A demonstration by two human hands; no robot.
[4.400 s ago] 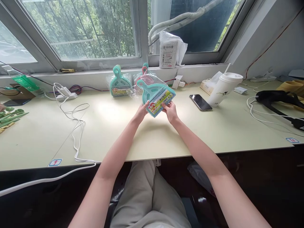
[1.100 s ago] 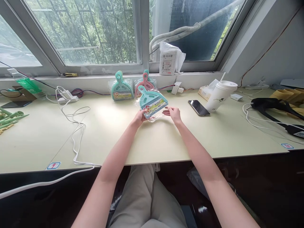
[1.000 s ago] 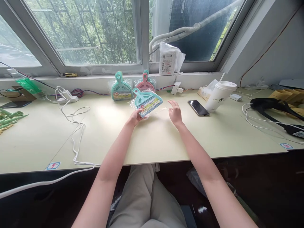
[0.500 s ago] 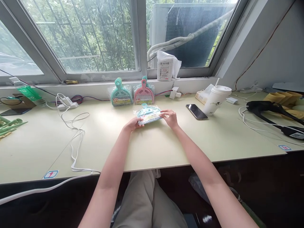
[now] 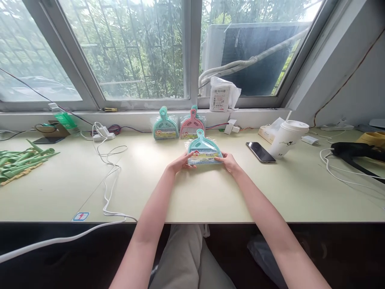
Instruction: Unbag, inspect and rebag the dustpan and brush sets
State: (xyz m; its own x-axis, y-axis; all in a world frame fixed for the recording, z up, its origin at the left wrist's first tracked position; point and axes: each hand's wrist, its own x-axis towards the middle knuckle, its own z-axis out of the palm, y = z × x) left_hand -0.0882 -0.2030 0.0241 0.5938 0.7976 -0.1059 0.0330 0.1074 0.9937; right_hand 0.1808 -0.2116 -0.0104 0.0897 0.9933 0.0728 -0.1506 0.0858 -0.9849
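Note:
Between both hands is a teal mini dustpan-and-brush set (image 5: 205, 151) in clear plastic wrap, its label facing me and its handle loop pointing up. My left hand (image 5: 181, 161) is closed on its lower left corner. The lower right corner is pinched by my right hand (image 5: 230, 161), thumb in front. Behind it, against the wall under the sill, stand a teal wrapped stack of dustpan sets (image 5: 165, 127) and a pink-fronted stack of dustpan sets (image 5: 190, 125). The held set partly overlaps the pink-fronted stack in view.
Right of my hands lie a phone (image 5: 260, 152), a white lidded cup with straw (image 5: 288, 138) and a tissue pack (image 5: 268, 130). White cables (image 5: 108, 188) run over the desk on the left, near green rolled pieces (image 5: 27, 160). A wrapped package (image 5: 221, 96) sits on the sill.
The held dustpan set has tipped from leaning back to more upright, its label now facing me. My right hand has moved from its upper right edge to the lower right corner. The view has shifted left.

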